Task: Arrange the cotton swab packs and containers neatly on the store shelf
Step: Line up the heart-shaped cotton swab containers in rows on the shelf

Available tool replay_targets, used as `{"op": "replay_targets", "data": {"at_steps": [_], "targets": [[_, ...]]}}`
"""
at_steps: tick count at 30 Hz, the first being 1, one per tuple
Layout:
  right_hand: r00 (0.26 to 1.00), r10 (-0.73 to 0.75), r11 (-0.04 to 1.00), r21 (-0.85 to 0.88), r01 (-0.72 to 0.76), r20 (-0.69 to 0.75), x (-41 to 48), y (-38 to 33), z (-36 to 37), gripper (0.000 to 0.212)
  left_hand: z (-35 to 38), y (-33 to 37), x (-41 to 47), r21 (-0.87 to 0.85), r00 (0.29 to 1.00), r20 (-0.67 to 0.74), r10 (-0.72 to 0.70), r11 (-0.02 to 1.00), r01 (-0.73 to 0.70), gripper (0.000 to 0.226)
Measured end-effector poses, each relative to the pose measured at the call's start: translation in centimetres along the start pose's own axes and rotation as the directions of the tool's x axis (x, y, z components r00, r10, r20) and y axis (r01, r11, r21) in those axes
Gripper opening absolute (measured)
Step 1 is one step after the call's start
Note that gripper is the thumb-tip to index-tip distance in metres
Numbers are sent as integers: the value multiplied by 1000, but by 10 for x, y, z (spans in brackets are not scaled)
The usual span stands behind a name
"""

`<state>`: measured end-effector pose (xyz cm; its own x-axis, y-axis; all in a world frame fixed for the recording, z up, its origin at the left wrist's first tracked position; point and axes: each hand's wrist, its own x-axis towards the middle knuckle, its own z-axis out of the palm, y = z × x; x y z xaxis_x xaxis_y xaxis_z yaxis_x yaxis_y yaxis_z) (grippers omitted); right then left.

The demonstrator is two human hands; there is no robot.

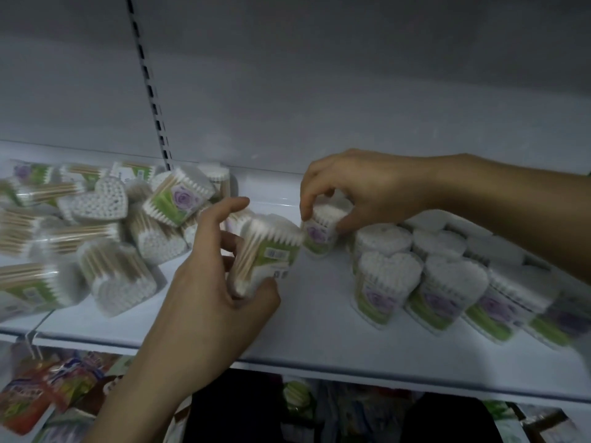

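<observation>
Risk: left hand [217, 282] grips a heart-shaped swab container [268, 254], tilted above the shelf [319, 346] and touching or nearly touching the second container [323, 231]. The right hand [351, 193] pinches that one from above at the open end of the upright row [387, 276] beneath its forearm, so a careless set-down could knock it and tip its neighbours. Loose pile [96, 225] outside the left hand could slide if brushed; the row's far end is blurred and cut off, labels are unreadable, and the packets [48, 388] below the shelf cannot be identified.

white heart-shaped swab packs [387, 282] bear green labels with purple roses; shelf [319, 330] white.
</observation>
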<state>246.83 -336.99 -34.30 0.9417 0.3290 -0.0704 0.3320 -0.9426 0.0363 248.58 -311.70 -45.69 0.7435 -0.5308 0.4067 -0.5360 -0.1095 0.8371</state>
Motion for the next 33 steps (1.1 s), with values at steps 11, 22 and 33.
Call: {"op": "replay_targets", "data": {"at_steps": [11, 22, 33], "targets": [[994, 58, 998, 34, -61, 94, 10, 0, -8, 56, 3, -5, -1, -58, 985, -170, 29, 998, -39, 54], [943, 223, 962, 214, -172, -247, -27, 13, -38, 20, 48, 15, 43, 239, 989, 14, 150, 960, -149, 39], [757, 457, 882, 346, -320, -467, -47, 8, -28, 10, 69, 3, 46, 44, 994, -74, 78, 996, -75, 47]]}}
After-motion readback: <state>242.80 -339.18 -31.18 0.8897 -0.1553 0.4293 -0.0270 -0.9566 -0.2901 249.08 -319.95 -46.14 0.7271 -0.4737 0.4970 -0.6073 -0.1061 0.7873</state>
